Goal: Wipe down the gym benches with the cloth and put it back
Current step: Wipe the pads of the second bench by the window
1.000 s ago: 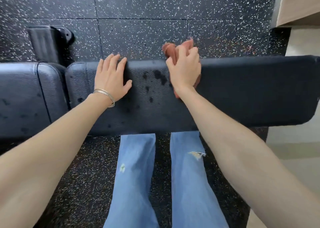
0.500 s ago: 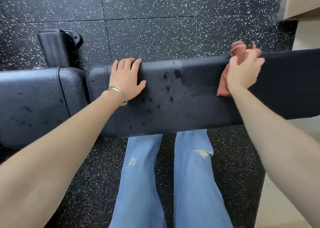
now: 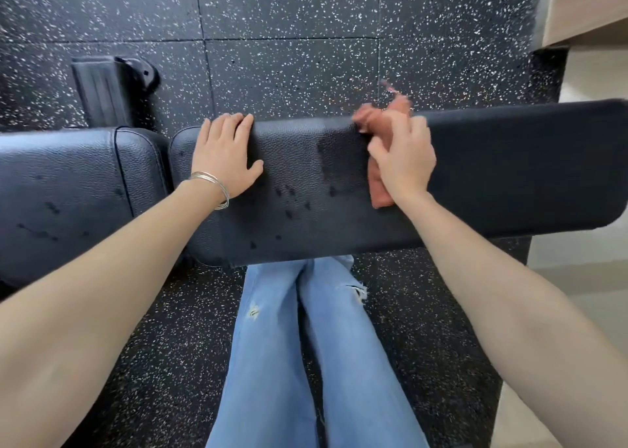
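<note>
A long black padded gym bench (image 3: 509,175) runs across the view, dotted with dark wet spots near its middle. My right hand (image 3: 402,162) grips a reddish-brown cloth (image 3: 379,192) and presses it on the pad's middle, with cloth bunched past the far edge. A damp wiped patch lies just left of the cloth. My left hand (image 3: 226,155) rests flat, fingers spread, on the left end of the same pad, with thin bangles on the wrist. A second black seat pad (image 3: 68,192) adjoins on the left, also spotted.
The floor is black rubber tile (image 3: 289,39) with white specks. A black bench foot with a wheel (image 3: 105,90) stands behind the left pad. My legs in blue jeans (image 3: 306,345) stand against the bench's near edge. Pale flooring and a wooden ledge (image 3: 584,5) lie on the right.
My right hand has swept the cloth from the middle out to the right, then back left toward the middle, leaving a damp streak. My left hand has stayed flat on the pad.
</note>
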A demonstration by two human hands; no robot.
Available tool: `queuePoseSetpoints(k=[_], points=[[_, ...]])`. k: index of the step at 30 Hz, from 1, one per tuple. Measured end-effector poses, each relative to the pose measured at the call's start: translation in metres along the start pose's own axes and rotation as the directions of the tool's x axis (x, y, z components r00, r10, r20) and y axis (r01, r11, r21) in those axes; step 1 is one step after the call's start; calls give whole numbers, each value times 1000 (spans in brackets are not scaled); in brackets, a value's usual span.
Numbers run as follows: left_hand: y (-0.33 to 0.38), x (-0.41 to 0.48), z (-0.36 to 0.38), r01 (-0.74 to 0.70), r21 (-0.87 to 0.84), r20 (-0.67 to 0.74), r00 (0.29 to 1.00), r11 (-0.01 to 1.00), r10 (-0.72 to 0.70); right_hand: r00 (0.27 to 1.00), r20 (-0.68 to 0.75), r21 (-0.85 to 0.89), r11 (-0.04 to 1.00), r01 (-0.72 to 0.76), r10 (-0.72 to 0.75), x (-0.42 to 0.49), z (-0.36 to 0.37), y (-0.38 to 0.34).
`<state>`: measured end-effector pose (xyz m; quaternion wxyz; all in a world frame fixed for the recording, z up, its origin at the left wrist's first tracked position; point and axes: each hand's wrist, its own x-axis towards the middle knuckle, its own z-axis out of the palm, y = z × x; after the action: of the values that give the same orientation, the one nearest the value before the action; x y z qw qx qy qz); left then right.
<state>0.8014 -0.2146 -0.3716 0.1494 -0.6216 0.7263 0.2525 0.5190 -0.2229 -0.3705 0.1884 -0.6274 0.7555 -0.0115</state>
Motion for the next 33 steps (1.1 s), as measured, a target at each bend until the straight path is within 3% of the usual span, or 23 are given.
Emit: queuePoseSetpoints(k=[2, 4, 7, 8, 10, 13, 16, 19, 22, 25, 27, 30, 33], points=[[10, 0, 2, 59, -16, 2, 998, 998, -59, 972, -80, 35, 975, -220, 222, -2, -9, 46], [21, 0, 5, 91, -23, -3, 996, 996, -91, 897, -124, 73, 906, -418, 424, -9, -10, 69], [36, 0, 10, 94, -18, -27, 995, 995, -95, 805, -203, 147, 831, -537, 557, -23, 5, 46], [41, -2, 11, 98, -13, -36, 995, 995, -98, 805, -226, 164, 836, -524, 549, -31, 11, 28], [50, -7, 13, 97, 5, -43, 994, 995, -97, 869, -213, 164, 893, -419, 447, -54, 23, -10], [58, -17, 17, 83, 37, -27, 996, 996, -82, 994, -52, 58, 994, -92, 95, -97, 38, -39], [62, -26, 19, 87, 60, -16, 996, 994, -87, 987, 95, 21, 991, 131, -132, -107, 31, -12], [68, -32, 23, 88, 84, -9, 996, 993, -88, 995, 52, -16, 996, 83, -82, -97, 12, 51], [78, -38, 30, 100, 91, -18, 995, 991, -99, 986, -61, 13, 988, -152, 153, -86, -5, 124], [91, -46, 41, 104, 77, -22, 994, 992, -103, 866, -124, 133, 873, -469, 484, -81, -14, 164], [100, -52, 47, 98, 86, -8, 995, 992, -98, 796, -149, 158, 809, -567, 587, -82, -10, 160], [111, -60, 55, 80, 110, 6, 997, 991, -81, 780, -191, 159, 803, -574, 596, -94, 3, 115], [115, -66, 58, 69, 126, 11, 997, 990, -71, 897, -166, 187, 906, -379, 410, -127, 22, 59]])
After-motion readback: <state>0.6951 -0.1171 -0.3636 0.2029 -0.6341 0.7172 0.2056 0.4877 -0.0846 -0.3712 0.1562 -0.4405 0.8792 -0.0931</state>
